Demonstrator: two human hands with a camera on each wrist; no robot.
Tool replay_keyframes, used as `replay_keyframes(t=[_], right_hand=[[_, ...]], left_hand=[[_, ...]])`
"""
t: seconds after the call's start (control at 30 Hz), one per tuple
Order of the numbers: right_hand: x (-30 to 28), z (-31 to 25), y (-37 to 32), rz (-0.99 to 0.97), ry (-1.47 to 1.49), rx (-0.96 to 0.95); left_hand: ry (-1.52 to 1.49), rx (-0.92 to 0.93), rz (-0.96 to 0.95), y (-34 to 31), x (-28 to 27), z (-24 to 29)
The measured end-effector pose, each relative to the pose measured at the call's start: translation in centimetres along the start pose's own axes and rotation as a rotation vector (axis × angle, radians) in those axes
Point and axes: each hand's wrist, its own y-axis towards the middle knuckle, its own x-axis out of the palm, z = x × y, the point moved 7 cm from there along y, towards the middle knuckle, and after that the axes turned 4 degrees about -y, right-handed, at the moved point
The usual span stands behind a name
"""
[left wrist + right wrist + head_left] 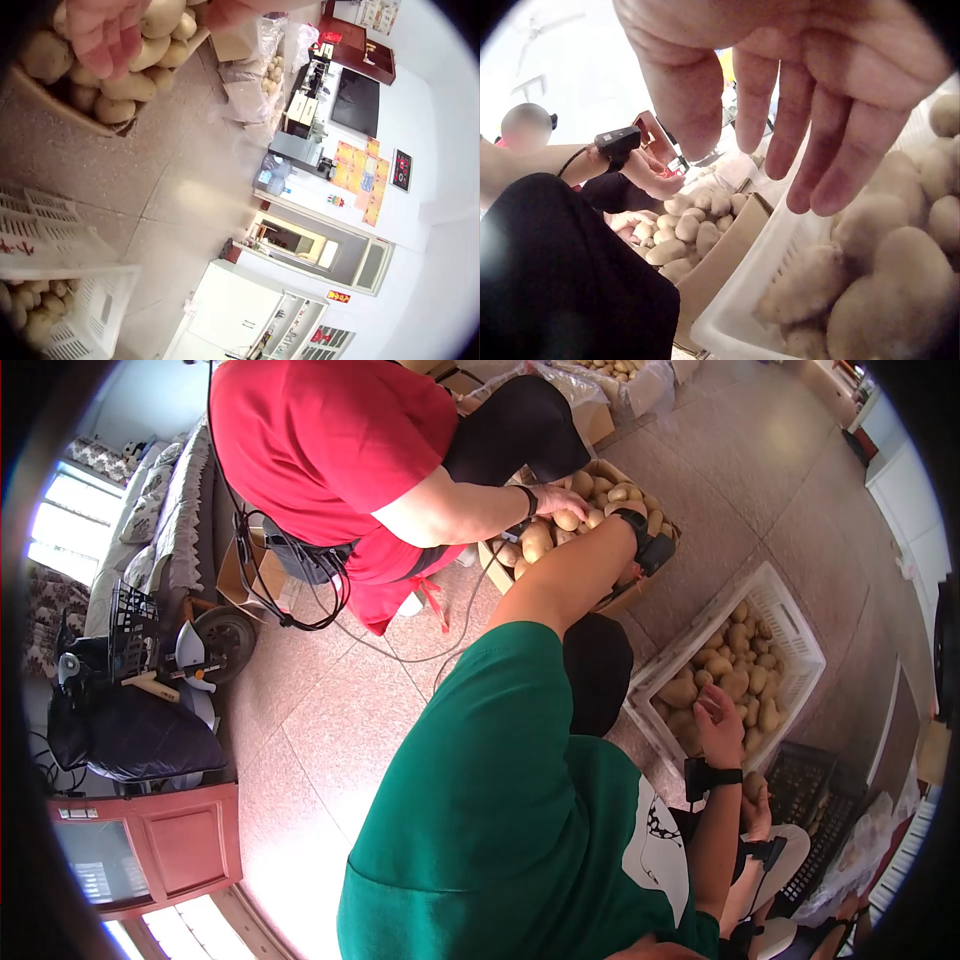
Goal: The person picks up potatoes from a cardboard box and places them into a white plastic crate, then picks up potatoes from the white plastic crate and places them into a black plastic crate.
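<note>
Underfoot and below both sets of fingers, the tiled floor (310, 690) is used as the base for both containers, probably because heavy loads are more easily borne there. Beyond the left fingers, one side of the box is taken up by a person in red (320, 440), by whom that box is shared.

Below the right fingers, the white crate (783, 600) is set with its open top upward, so that its contents can be reached from above. Under the left fingers, the cardboard box (720, 262) is placed just beside the crate, seemingly so that both can be reached from one seat. Its walls appear to be relied on to keep the pile from rolling away.

The left hand (105, 34) is held above the box. Its fingers are relaxed and released, with nothing seen grasped; whether any potato is touched by the fingertips cannot be told. The right hand (817, 45) is held palm inward over the crate, its fingers loosely extended downward and apart, with nothing grasped or clenched. By this pose, the potatoes beneath are probably kept within easy reach.

Near the left fingers, a bare hand (562, 505) of the person in red is rested among the potatoes. Behind the right wrist, a single potato is held in another person's hand (757, 815).

Smallest are the potatoes themselves: one heap (537, 540) is contained under the left fingers, another (735, 682) under the right.
</note>
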Motion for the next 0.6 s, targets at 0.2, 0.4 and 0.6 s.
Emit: replay_keyframes(t=[0.2, 0.4, 0.6], right_hand=[[-0.2, -1.7, -1.0, -0.006, -0.052, -0.008], [-0.7, -1.5, -1.5, 0.015, -0.020, -0.111], [-1.5, -1.7, -2.1, 0.075, -0.102, -0.120]], left_hand=[[-0.094, -0.110, -0.111, -4.2, 3.3, -1.5], [-0.117, -0.240, -0.232, -8.0, 8.3, -4.7], [0.035, -0.233, -0.323, -12.5, 10.0, -8.5]])
